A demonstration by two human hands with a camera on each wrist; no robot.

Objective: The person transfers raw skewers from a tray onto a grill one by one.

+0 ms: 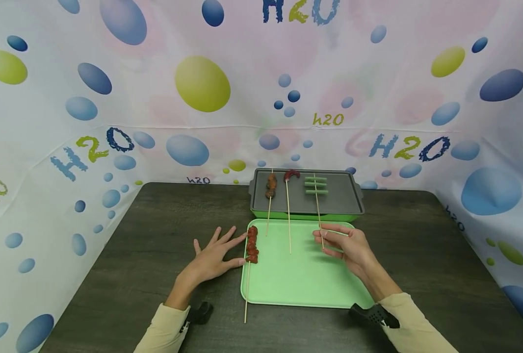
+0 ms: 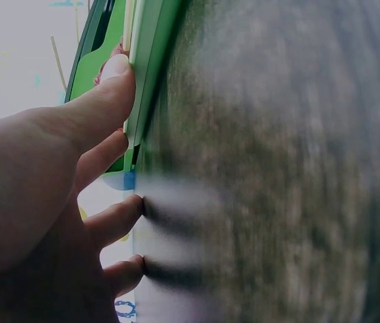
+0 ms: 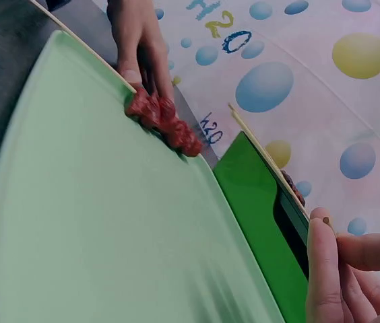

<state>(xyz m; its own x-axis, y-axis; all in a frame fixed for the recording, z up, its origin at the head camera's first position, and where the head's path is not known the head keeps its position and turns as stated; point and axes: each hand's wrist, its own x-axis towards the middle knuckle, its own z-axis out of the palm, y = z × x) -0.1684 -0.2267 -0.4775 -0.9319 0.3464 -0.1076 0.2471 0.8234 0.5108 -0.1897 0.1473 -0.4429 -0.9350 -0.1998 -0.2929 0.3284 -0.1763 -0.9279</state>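
My right hand (image 1: 343,245) pinches the lower stick of a skewer of green vegetable pieces (image 1: 316,185) between thumb and fingers. Its green pieces lie over the right part of the dark grill plate (image 1: 341,196). In the right wrist view the fingertips (image 3: 321,252) meet at the stick. Spread out, my left hand (image 1: 210,262) has thumb and index fingertip at the left rim of the light green tray (image 1: 305,279), beside a skewer of red meat (image 1: 252,245). That skewer lies along the rim, its stick reaching past the front edge.
Behind the tray stands the grill's green base (image 1: 332,217). A browned meat skewer (image 1: 271,186) and a skewer with a curled dark red piece (image 1: 292,174) lie on the plate, sticks pointing forward. A patterned curtain (image 1: 261,88) hangs behind the dark wooden table (image 1: 177,211).
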